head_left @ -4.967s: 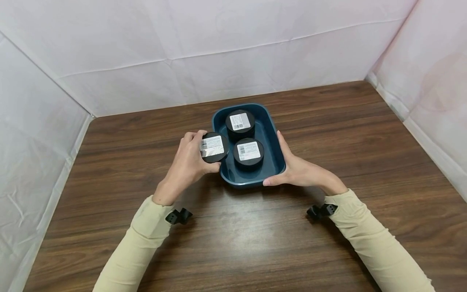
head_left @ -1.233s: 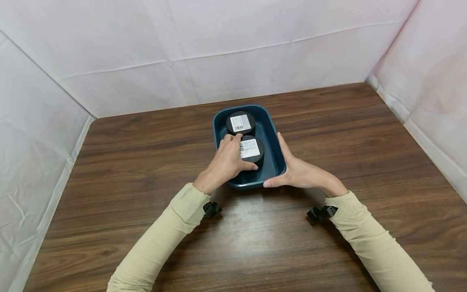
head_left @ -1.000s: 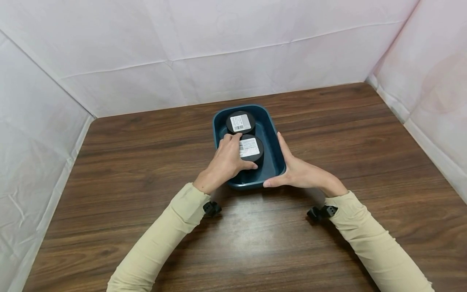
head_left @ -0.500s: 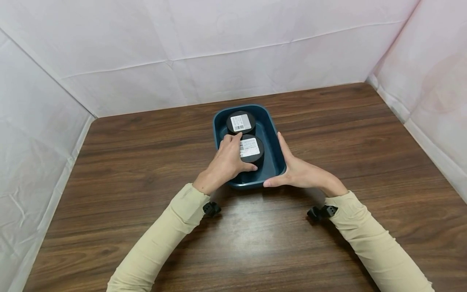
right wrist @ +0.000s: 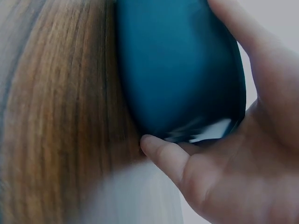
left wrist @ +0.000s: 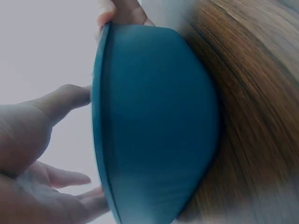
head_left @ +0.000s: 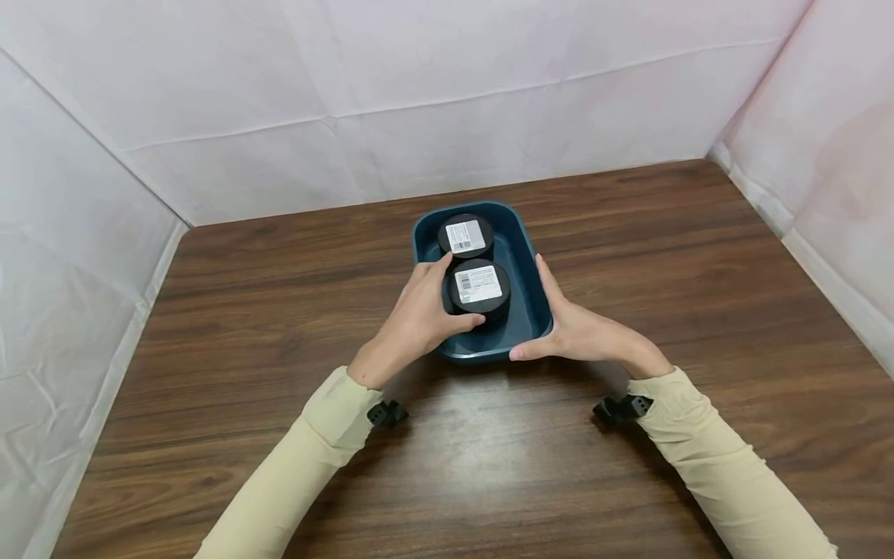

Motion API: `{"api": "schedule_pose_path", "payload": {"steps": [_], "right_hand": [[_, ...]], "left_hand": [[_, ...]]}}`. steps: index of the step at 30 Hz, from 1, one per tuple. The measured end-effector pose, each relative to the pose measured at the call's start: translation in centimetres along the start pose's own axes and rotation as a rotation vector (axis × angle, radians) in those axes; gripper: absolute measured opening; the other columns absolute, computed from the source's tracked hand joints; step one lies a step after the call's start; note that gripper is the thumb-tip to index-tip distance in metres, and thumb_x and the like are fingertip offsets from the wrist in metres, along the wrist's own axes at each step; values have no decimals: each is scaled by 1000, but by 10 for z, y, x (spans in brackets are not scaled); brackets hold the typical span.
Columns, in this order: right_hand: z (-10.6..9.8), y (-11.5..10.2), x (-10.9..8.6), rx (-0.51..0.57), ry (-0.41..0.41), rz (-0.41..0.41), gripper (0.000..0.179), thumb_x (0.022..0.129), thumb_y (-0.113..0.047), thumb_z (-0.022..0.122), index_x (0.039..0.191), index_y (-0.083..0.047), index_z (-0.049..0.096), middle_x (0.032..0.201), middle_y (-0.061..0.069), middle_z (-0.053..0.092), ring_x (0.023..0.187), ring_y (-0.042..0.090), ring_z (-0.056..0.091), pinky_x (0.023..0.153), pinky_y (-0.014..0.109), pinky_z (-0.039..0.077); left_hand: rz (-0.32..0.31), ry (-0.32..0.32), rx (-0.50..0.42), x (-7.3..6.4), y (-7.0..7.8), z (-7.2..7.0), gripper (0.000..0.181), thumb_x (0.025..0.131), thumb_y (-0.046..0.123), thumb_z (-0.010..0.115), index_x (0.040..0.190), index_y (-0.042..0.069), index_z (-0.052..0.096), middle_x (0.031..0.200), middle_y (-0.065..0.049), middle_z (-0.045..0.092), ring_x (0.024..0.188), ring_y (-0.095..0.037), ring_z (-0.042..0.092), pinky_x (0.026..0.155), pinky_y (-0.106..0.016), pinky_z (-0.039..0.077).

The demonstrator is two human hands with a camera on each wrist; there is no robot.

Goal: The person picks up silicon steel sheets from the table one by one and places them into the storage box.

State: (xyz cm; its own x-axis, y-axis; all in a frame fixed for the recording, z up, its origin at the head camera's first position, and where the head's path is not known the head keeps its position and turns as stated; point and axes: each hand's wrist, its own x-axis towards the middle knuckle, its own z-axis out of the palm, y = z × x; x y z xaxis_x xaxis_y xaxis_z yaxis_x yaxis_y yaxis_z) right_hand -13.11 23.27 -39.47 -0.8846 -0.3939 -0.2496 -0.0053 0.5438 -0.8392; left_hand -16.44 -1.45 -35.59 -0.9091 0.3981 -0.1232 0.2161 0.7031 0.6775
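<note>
A blue rectangular tray [head_left: 520, 264] lies on the table with round black containers inside, each top bearing a white barcode label. The far container [head_left: 482, 227] sits at the back left of the tray. The near container [head_left: 497, 304] looks like the top of a stack, its lower part mostly hidden. My left hand [head_left: 412, 314] reaches over the tray's left rim, thumb and fingers spread beside the near container, holding nothing visible. In the left wrist view those fingers are apart above the rim. My right hand [head_left: 576, 326] grips the tray's near right corner, thumb along the front rim.
The brown wooden table [head_left: 279, 295] extends around the tray on all sides. White sheeting [head_left: 447, 101] hangs behind the table and along both sides. A small black wrist camera [head_left: 387, 414] is worn on each forearm.
Five seconds ago my left hand held a container at the tray's left rim; then it placed it over the near one. Now the left hand has let go and drawn slightly left.
</note>
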Motion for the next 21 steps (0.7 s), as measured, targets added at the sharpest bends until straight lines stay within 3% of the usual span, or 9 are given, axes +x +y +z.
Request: {"api": "schedule_pose_path", "payload": {"steps": [6, 11, 16, 21], "right_hand": [[-9, 4, -8, -20, -59, 16, 129, 87, -42, 78, 152, -36, -34, 165, 0, -29, 154, 36, 14, 118, 58, 29], [-21, 1, -17, -15, -53, 9, 107, 99, -42, 62, 157, -24, -25, 169, 13, -15, 156, 41, 3, 121, 61, 21], [-33, -5, -31, -145, 77, 63, 75, 106, -50, 40, 163, -19, 2, 169, 17, 13, 153, 40, 20, 119, 62, 23], [-42, -6, -40, -342, 226, 112, 73, 104, -58, 39, 162, -17, 21, 162, 21, 30, 145, 44, 35, 114, 65, 30]], "left_hand": [[52, 143, -81, -17, -15, -5, 80, 86, 28, 79, 152, 7, 40, 148, -15, 43, 129, -31, 50, 105, -46, 49], [52, 203, -127, -25, -30, -8, 72, 91, 25, 74, 153, 10, 40, 145, -14, 46, 132, -31, 53, 107, -45, 49], [-19, 198, -66, -31, -46, -16, 68, 92, 26, 71, 152, 12, 42, 147, -13, 46, 127, -32, 52, 101, -49, 50], [-56, 162, -3, -37, -60, -28, 73, 93, 26, 69, 156, 10, 35, 152, -15, 42, 134, -34, 47, 107, -53, 44]]}}
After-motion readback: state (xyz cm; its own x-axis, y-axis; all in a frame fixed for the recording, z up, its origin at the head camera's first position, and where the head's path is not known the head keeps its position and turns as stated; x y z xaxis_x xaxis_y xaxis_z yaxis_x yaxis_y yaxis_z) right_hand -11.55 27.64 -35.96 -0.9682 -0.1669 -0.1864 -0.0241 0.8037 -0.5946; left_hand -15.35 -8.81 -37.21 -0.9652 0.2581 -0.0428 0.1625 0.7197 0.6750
